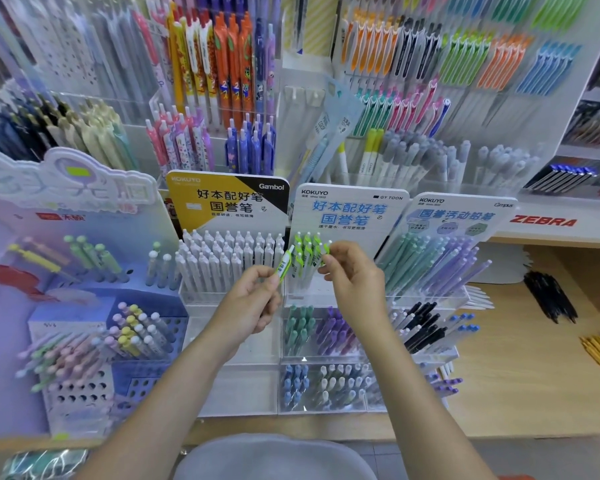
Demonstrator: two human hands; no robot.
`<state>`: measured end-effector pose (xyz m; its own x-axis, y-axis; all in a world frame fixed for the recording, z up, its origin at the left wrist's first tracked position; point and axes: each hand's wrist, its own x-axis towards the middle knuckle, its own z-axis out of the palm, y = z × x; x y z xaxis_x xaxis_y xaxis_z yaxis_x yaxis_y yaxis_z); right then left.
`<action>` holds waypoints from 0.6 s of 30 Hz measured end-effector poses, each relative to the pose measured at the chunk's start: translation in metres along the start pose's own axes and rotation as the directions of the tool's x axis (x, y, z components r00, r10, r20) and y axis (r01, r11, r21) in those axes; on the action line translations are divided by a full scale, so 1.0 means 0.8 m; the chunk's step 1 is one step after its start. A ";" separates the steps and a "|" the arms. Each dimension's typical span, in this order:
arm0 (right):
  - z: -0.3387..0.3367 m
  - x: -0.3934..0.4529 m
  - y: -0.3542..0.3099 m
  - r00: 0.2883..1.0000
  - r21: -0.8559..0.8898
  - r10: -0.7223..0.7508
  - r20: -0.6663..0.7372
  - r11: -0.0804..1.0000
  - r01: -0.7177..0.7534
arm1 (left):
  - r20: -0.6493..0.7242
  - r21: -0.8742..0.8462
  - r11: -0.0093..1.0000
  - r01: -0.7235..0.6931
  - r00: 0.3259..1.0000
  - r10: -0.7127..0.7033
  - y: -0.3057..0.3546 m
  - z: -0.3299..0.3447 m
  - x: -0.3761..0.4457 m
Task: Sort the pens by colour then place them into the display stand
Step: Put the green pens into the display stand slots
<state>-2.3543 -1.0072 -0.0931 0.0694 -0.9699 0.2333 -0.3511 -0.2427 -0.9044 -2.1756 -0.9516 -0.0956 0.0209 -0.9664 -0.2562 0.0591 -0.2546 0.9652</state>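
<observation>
- Centre of frame: the left hand [253,299] pinches one green pen [285,264] between thumb and fingers [269,271], tilted with its cap toward the upper right, just in front of the stand.
- Just right of centre: the right hand [352,275] has its fingers closed on a pen top in the green row [307,252] of the display stand [329,303]; whether it is lifting or merely steadying cannot be told.
- Step in hand, judged: placing green pens with their colour group.
- Next move, judged: align the held pen's tip with a free slot beside the row and lower it upright, keeping clear of the white pens [229,261] left of centre.
</observation>
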 end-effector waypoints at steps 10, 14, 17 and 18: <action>0.016 -0.003 0.011 0.994 -0.181 0.020 0.108 0.983 0.000 | -0.073 -0.070 0.997 -0.032 0.997 0.027 0.001 -0.002 -0.003; 0.004 -0.005 -0.004 0.999 -0.204 0.034 0.039 0.979 -0.025 | -0.092 -0.060 0.997 -0.055 0.995 0.050 0.004 -0.001 -0.003; -0.008 -0.011 -0.028 0.985 0.089 0.170 0.033 0.981 -0.173 | -0.087 -0.045 0.996 -0.077 0.994 0.073 0.009 0.006 -0.001; -0.010 -0.013 -0.036 0.975 0.153 0.207 0.080 0.964 -0.217 | -0.078 -0.039 0.996 -0.085 0.994 0.082 0.011 0.009 0.000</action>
<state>-2.3528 -0.9902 -0.0668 0.0696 -0.9975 0.0120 -0.2107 -0.0264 -0.9772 -2.1825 -0.9544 -0.0869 0.1038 -0.9783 -0.1793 0.0962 -0.1696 0.9808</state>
